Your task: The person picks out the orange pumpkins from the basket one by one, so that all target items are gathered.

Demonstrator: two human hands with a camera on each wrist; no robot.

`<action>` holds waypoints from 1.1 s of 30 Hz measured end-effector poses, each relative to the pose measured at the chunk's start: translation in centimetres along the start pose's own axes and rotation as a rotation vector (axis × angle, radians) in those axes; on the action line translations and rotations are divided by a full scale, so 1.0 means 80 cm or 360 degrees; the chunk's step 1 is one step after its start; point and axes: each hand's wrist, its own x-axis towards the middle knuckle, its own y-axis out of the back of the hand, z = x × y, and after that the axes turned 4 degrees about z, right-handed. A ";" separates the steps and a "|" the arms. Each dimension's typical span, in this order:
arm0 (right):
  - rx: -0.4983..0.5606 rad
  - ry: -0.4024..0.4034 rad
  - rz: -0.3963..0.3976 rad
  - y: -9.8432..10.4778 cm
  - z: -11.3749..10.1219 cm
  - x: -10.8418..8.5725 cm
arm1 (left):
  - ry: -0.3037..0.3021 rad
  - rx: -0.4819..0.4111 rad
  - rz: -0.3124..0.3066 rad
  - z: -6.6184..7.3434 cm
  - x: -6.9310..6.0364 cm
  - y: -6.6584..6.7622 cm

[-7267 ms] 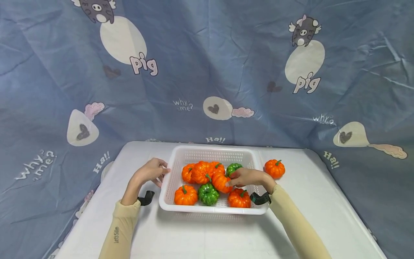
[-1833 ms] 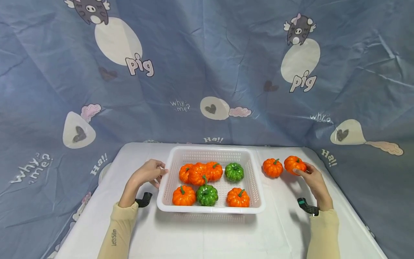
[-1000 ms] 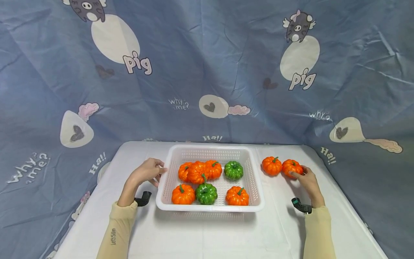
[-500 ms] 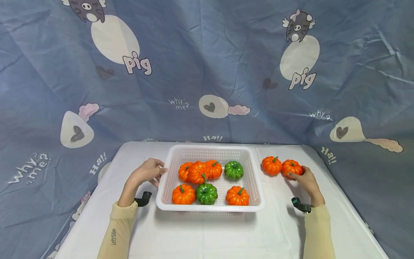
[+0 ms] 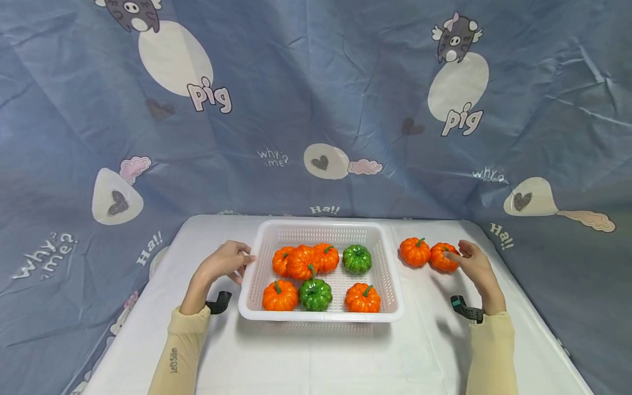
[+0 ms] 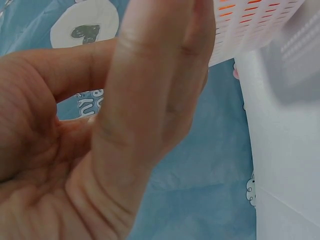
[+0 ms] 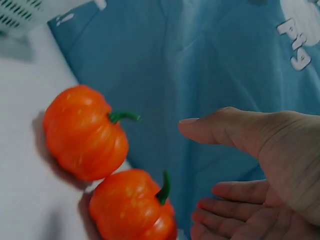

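Note:
A white plastic basket [image 5: 321, 316] stands on the table with several small orange pumpkins and two green pumpkins inside. My left hand [image 5: 224, 260] holds the basket's left rim; its fingertips run out of the left wrist view. To the right of the basket, an orange pumpkin [image 5: 415, 252] and a second orange pumpkin [image 5: 443, 257] sit side by side on the table. My right hand [image 5: 476, 266] is just right of the second pumpkin, thumb and fingers spread apart. In the right wrist view, a gap shows between that hand [image 7: 280, 160] and both pumpkins, stems up.
A white cloth covers the table [image 5: 316, 362]. Blue printed fabric [image 5: 316, 109] hangs behind and at both sides. In the basket, a green pumpkin [image 5: 357, 259] sits at the back right and an orange pumpkin [image 5: 362, 298] at the front right.
An orange pumpkin has gone from the basket to the table, beside the other one. My right hand has let go of it and drawn slightly right. The left hand stays at the rim.

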 end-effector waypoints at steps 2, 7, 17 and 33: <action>0.0008 0.0054 -0.0007 0.001 -0.008 -0.003 | 0.0002 -0.0001 0.0000 0.000 0.000 0.000; 0.0028 0.0194 -0.0032 0.007 -0.029 -0.015 | 0.0008 0.0004 0.0002 0.000 0.000 0.000; 0.0131 0.0458 -0.0136 -0.003 -0.073 -0.036 | 0.0028 0.0003 0.0002 0.002 -0.001 0.000; 0.0097 0.0537 -0.0507 -0.056 -0.116 -0.051 | 0.0026 -0.0006 -0.0010 0.002 0.000 0.000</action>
